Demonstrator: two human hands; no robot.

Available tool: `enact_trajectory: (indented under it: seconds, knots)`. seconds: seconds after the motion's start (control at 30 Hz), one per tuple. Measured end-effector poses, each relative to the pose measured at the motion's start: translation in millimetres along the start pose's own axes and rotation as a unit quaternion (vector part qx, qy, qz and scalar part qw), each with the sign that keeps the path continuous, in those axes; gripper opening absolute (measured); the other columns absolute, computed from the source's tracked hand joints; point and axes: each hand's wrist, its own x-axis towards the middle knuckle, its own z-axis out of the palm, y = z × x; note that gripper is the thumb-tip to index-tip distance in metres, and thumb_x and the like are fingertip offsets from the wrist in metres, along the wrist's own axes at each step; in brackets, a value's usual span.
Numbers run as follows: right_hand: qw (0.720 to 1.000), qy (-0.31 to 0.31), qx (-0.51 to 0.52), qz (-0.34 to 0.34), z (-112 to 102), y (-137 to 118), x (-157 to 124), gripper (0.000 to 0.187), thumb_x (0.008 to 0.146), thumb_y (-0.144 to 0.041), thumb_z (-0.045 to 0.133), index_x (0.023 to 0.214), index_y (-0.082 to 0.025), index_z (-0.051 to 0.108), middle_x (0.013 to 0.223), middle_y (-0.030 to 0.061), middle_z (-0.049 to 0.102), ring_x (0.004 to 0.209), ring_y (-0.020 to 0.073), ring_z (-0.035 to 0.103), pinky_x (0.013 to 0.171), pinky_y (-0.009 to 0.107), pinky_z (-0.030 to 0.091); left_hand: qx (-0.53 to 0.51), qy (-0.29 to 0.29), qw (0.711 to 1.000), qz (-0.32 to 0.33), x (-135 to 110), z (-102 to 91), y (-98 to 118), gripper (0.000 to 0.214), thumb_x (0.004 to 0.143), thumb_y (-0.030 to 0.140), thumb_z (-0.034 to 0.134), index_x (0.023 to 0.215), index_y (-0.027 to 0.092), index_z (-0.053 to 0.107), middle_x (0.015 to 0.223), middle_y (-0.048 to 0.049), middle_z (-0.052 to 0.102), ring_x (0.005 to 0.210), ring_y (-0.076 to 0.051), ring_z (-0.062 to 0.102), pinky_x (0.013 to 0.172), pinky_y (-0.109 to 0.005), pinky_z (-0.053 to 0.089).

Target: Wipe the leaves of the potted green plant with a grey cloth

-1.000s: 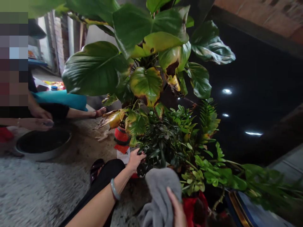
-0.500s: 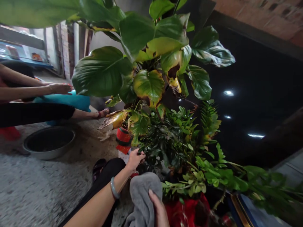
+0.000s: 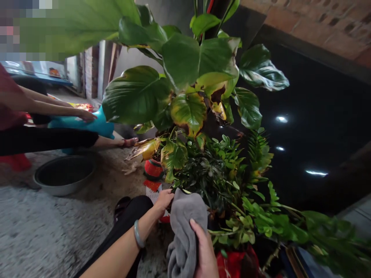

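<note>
While floor [image 3: 43, 227] stretches left of dark foliage [image 3: 204, 172], right fingers [image 3: 196, 227] grasp gray cloth [image 3: 188, 210] before it, grip of left fingers [image 3: 168, 194] unclear.

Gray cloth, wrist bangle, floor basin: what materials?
Gray cloth: soft, matte fabric, maybe microfiber or terry; it folds loosely in the right hand.
Bangle: smooth, pale gray-green with a slight sheen; perhaps jade, though glass is possible.
Basin: probably metal, judging by its dull gray outer wall; plastic not ruled out.

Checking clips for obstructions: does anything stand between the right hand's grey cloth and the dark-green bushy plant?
Nothing visible: the grey cloth overlaps the dark-green bushy plant in view, with the left hand alongside.
</note>
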Motion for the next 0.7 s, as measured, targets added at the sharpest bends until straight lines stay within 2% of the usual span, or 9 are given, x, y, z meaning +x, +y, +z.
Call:
enact_trajectory:
  seconds: [0.1,0.2,0.27,0.33,0.43,0.53,0.6,0.7]
  knots:
    - [0.999,0.017,-0.015,-0.044,-2.9,-24.3,-16.4,0.055,0.046,-0.039,0.081,0.094,-0.016,0.066,0.084,0.0072,0.075,0.084,0.0299,0.069,0.065,0.038,0.056,-0.008,0.002,1.000,-0.011,2.8,-1.6,-0.5,0.015,0.054,0.008,0.060,0.045,0.017,0.051,0.033,0.0081,0.042,0.035,-0.008,0.039,0.039,-0.019,0.030]
    - [0.987,0.035,0.004,-0.159,20.2,-54.6,-6.7,0.057,0.047,-0.039,0.080,0.097,-0.016,0.064,0.086,0.0063,0.074,0.082,0.0279,0.069,0.069,0.038,0.056,-0.012,0.006,1.000,-0.019,0.2,-1.3,-0.5,0.011,0.055,0.008,0.059,0.051,0.017,0.053,0.039,0.0067,0.048,0.038,-0.008,0.044,0.041,-0.019,0.036]
    - [0.980,0.018,0.008,-0.197,36.8,-58.7,12.9,0.049,0.046,-0.036,0.078,0.089,-0.016,0.066,0.083,0.0061,0.074,0.082,0.0274,0.068,0.071,0.038,0.055,-0.010,0.012,1.000,-0.021,-1.9,-1.4,-0.3,0.010,0.055,0.007,0.059,0.053,0.016,0.055,0.040,0.0063,0.050,0.039,-0.008,0.045,0.042,-0.019,0.037]
    - [0.985,-0.018,-0.014,-0.174,42.9,-44.2,31.7,0.041,0.045,-0.033,0.076,0.080,-0.015,0.067,0.079,0.0066,0.074,0.083,0.0281,0.068,0.073,0.038,0.054,-0.005,0.016,1.000,-0.022,-3.2,-2.3,0.2,0.011,0.056,0.005,0.057,0.055,0.016,0.057,0.038,0.0069,0.048,0.037,-0.008,0.043,0.040,-0.018,0.035]
    - [0.993,-0.007,-0.050,-0.103,25.3,-4.0,37.9,0.036,0.042,-0.031,0.077,0.073,-0.016,0.067,0.077,0.0072,0.074,0.085,0.0295,0.068,0.076,0.038,0.054,0.001,0.020,0.999,-0.027,-3.9,-5.7,2.0,0.019,0.058,0.003,0.053,0.067,0.015,0.065,0.036,0.0077,0.047,0.033,-0.008,0.041,0.037,-0.018,0.030]
    - [0.997,0.037,-0.046,-0.056,-6.9,14.8,14.7,0.043,0.039,-0.033,0.079,0.076,-0.017,0.067,0.078,0.0069,0.075,0.084,0.0301,0.068,0.074,0.038,0.055,0.002,0.026,0.999,-0.032,-4.4,-10.4,5.3,0.032,0.059,0.000,0.052,0.083,0.014,0.069,0.038,0.0080,0.048,0.034,-0.008,0.042,0.037,-0.017,0.030]
    - [0.997,0.059,-0.032,-0.049,-21.4,0.4,-3.9,0.049,0.037,-0.035,0.081,0.079,-0.016,0.067,0.076,0.0069,0.075,0.078,0.0303,0.069,0.069,0.039,0.056,-0.001,0.029,0.999,-0.034,-5.2,-12.5,7.7,0.033,0.060,0.000,0.054,0.086,0.013,0.069,0.043,0.0069,0.053,0.037,-0.007,0.046,0.038,-0.017,0.034]
    - [0.984,0.115,0.044,-0.128,-24.2,-43.7,-12.5,0.047,0.042,-0.037,0.080,0.083,-0.017,0.067,0.075,0.0047,0.075,0.070,0.0268,0.069,0.062,0.037,0.057,-0.007,0.031,0.999,-0.033,-7.8,-11.9,9.2,0.028,0.061,0.002,0.060,0.086,0.013,0.069,0.054,0.0041,0.061,0.044,-0.007,0.051,0.041,-0.016,0.038]
